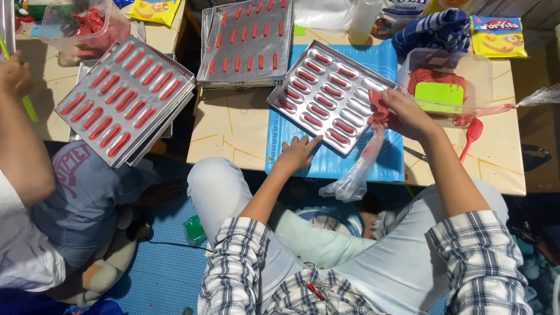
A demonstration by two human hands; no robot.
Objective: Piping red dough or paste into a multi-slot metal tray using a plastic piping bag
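Observation:
A metal mould tray (303,70) with oval cavities lies tilted on a blue mat (280,137), most cavities filled with red batter. My right hand (402,114) is shut on a clear piping bag (359,169) smeared with red batter, held over the tray's right edge; the bag's loose end hangs down off the table. My left hand (298,153) rests on the mat with fingers spread, fingertips touching the tray's near edge.
A second filled tray (248,41) sits behind, and a third (125,96) lies at left by another person's arm (17,134). A clear tub (446,81) holding red batter and a green scraper stands at right, next to a red spatula (471,135).

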